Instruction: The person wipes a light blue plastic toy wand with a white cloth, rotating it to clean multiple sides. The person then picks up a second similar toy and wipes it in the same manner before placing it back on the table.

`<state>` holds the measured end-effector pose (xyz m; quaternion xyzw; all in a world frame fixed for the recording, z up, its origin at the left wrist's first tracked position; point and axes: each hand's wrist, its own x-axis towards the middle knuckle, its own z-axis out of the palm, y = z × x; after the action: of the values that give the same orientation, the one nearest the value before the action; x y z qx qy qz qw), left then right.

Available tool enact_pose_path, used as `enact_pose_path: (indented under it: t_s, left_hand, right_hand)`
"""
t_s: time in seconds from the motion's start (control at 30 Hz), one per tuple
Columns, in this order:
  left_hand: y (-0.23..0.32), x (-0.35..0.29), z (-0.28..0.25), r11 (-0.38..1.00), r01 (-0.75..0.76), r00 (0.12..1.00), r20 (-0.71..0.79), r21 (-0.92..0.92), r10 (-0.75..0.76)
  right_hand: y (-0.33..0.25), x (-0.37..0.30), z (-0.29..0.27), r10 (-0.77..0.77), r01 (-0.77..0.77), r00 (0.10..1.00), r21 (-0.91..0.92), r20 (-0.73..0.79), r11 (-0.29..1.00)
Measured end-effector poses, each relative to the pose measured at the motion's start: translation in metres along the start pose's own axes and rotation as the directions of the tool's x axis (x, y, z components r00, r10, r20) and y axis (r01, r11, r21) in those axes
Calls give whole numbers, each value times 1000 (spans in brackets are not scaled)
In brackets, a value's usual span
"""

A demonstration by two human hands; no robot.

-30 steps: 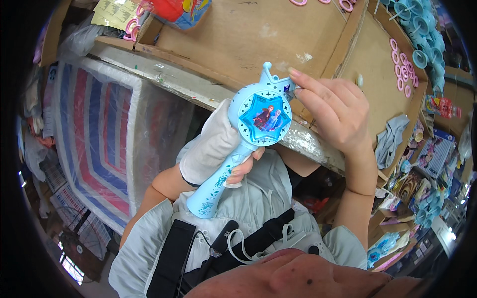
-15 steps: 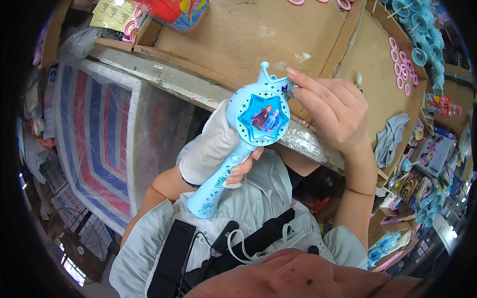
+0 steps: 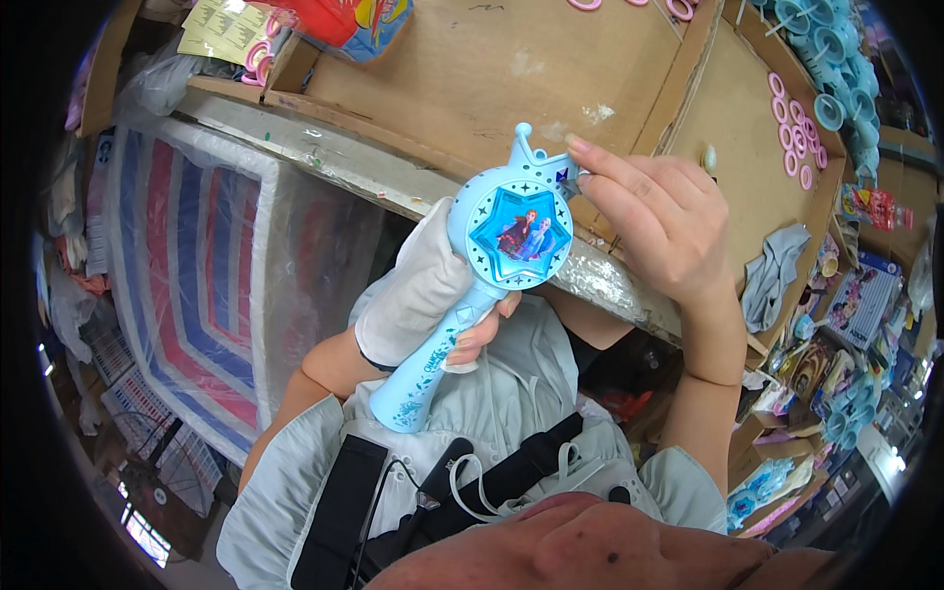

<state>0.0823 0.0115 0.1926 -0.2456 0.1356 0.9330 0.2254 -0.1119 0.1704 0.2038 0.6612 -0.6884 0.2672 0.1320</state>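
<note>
A light blue toy wand (image 3: 398,398) slants up from my chest, its round head bearing a star-shaped window with two printed figures and a crown on top. My left hand (image 3: 418,290), in a white glove with bare fingertips, is closed around it where the handle meets the head. At the crown's right point, my bare right hand (image 3: 664,221) pinches with thumb and forefinger. Beside those fingertips a small dark purple piece (image 3: 562,176) shows on the crown. Whether anything else is between the fingers is too small to tell.
Beyond the wand is a cardboard-lined worktable (image 3: 462,98) with a foil-taped edge (image 3: 610,285). Pink rings (image 3: 796,128), a grey cloth (image 3: 777,275) and blue wand parts (image 3: 836,69) lie to the right. A plastic-wrapped striped stack (image 3: 197,285) stands at left; a red bag (image 3: 344,25) is far back.
</note>
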Motion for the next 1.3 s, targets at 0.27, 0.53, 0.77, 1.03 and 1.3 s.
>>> enact_pose_path:
  t_s: [0.27,0.53,0.77,1.03,1.3]
  left_hand:
    - [1,5,1,998,-19,999,-48,60,22]
    - [1,2,0,999,-11,1000,0,-38,10]
    - [6,3,11,986,-86,994,-61,141,95]
    - [1,4,0,1000,-26,999,-21,9,26]
    - [0,5,-4,999,-33,999,22,1,33]
  right_hand:
    - [2,0,-2,-29,29,1000,-10,-3,1000]
    - [0,0,0,-9,9,1000,-7,-7,1000]
    - [3,0,-1,-26,26,1000,15,10,1000]
    - [1,0,-2,9,-10,1000,11,16,1000]
    - [2,0,-2,9,-9,1000,7,13,1000]
